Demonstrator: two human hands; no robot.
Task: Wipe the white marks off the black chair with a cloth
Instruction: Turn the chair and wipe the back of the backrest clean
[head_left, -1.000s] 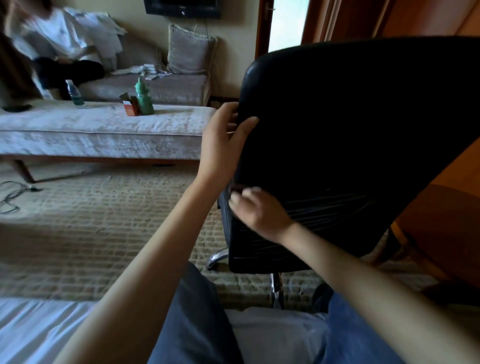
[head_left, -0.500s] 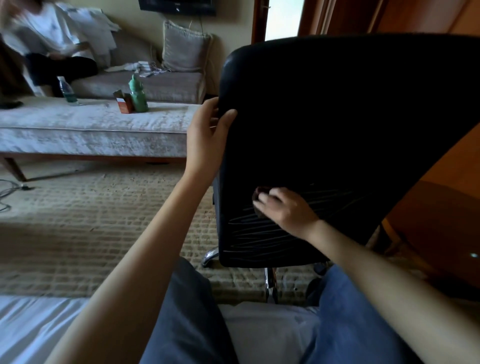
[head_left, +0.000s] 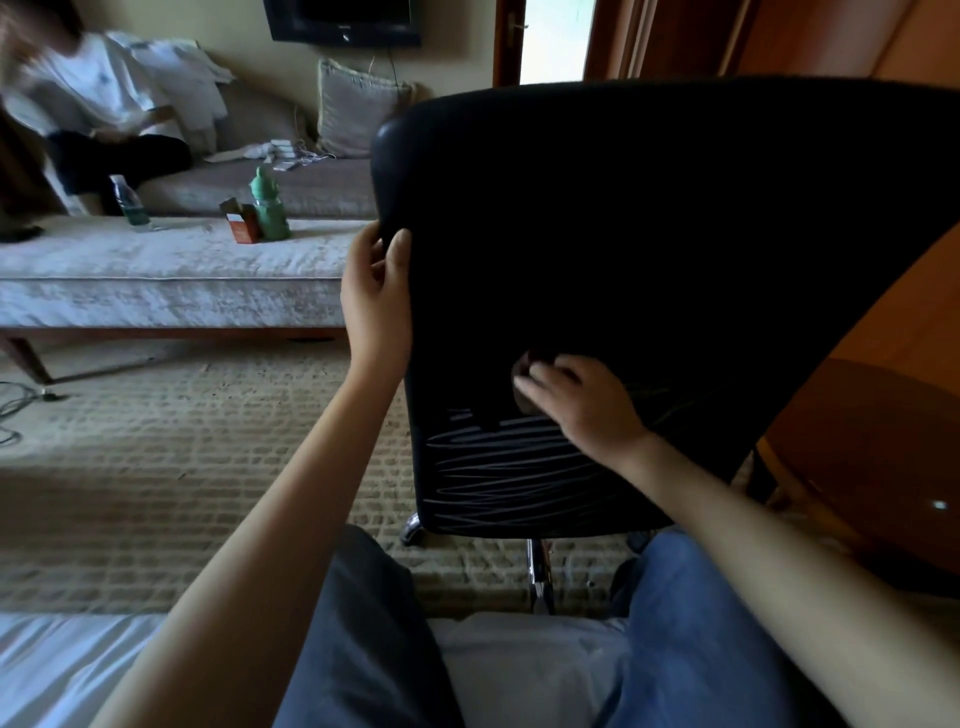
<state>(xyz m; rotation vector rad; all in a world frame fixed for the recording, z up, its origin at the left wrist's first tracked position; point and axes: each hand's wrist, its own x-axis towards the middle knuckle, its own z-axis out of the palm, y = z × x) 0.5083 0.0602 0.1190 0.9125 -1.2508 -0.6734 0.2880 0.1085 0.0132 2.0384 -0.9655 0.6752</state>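
Observation:
The black chair (head_left: 649, 234) faces me with its backrest filling the right half of the view. White scribbled marks (head_left: 498, 473) cover the lower part of the backrest. My left hand (head_left: 376, 301) grips the backrest's left edge, thumb on the near side and fingers round the rim. My right hand (head_left: 582, 402) presses a small dark cloth (head_left: 524, 371) against the backrest just above the marks; the cloth is mostly hidden under my fingers.
My legs in blue jeans (head_left: 691, 639) sit on a white bed edge (head_left: 57, 670). A pale bench (head_left: 156, 280) holds a green bottle (head_left: 270, 205), a red box and a water bottle. A person (head_left: 93, 114) sits on the sofa. A wooden table (head_left: 883, 441) stands at right.
My right hand with the cloth has slid rightward across the backrest. The streak where it passed looks darker. My left hand keeps its grip on the chair's edge.

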